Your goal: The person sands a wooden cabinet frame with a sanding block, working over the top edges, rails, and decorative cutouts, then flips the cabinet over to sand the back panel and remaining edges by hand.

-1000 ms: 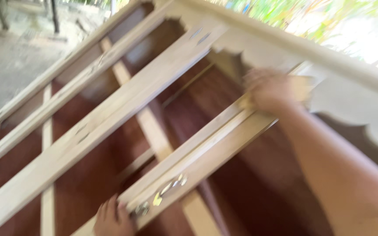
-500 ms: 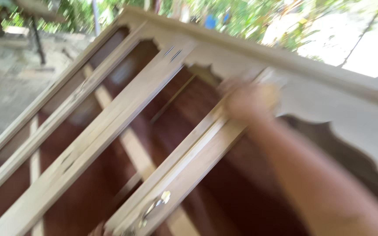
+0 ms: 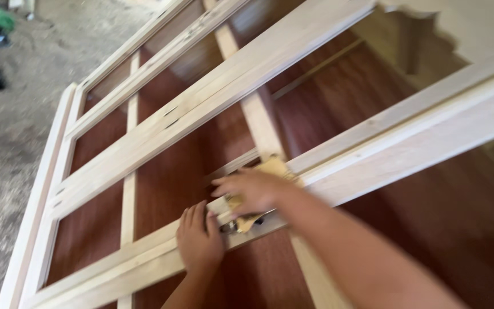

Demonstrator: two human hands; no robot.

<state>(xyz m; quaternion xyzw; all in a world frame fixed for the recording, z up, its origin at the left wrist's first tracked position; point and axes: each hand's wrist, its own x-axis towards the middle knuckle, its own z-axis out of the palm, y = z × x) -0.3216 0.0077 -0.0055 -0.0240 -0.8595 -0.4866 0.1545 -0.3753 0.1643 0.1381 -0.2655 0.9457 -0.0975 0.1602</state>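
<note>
On the pale wooden door frame [image 3: 373, 154], the left hand [image 3: 200, 240] lies flat, grip released; the right hand [image 3: 253, 191] pinches a brass latch [image 3: 241, 220].

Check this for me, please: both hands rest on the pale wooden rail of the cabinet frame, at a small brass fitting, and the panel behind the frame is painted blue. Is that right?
Not quite. In the head view the left hand and right hand do rest on the pale wooden rail at the small brass fitting, but the panel behind the frame is reddish-brown wood, not painted blue.
</note>
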